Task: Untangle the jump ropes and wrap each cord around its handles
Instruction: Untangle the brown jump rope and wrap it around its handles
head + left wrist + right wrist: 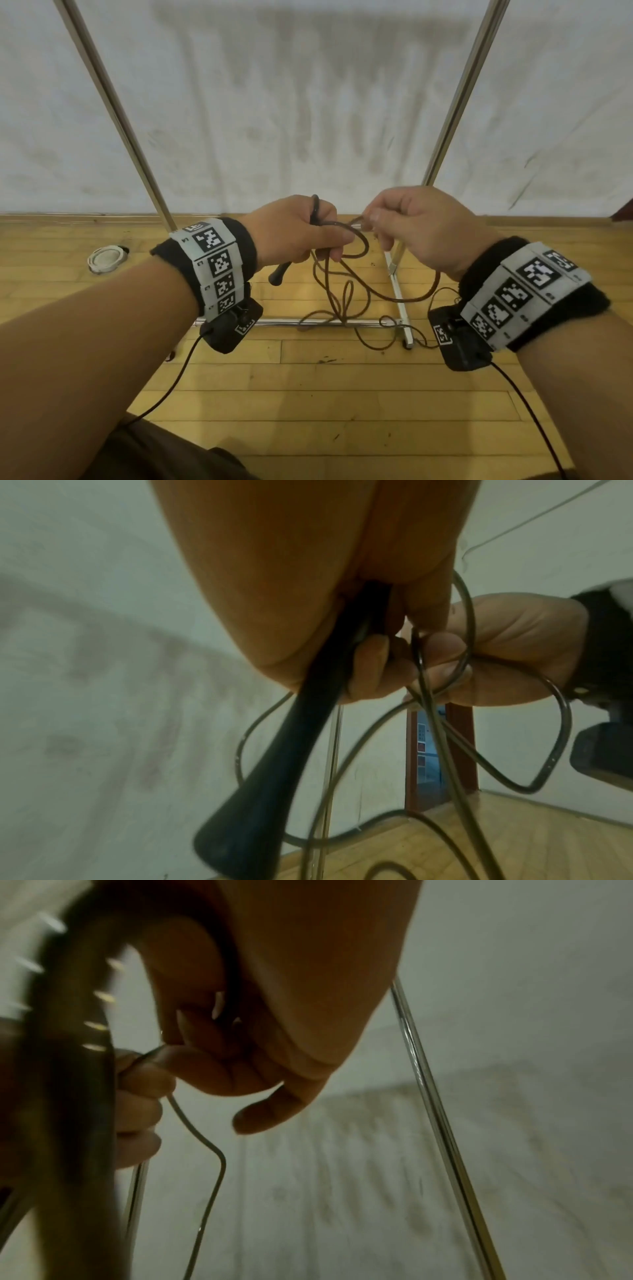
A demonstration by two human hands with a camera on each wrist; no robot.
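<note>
Left hand (294, 233) fisted round the black handle (279, 274), butt poking out below the little finger: anchors the rope, probably so the other hand can work the cord. Right hand (414, 229) just beside it, thumb and forefinger pinching the brown cord (356, 236), a loop hanging under its fingers. Both wrists raised, knuckles up. Beyond the fingertips, slack trails over the floor (308, 394) across the metal frame (301, 321).

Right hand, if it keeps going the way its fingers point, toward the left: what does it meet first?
Probably the left hand, which grips the black handle. The right hand pinches the cord just beside it; depth is unclear.
</note>
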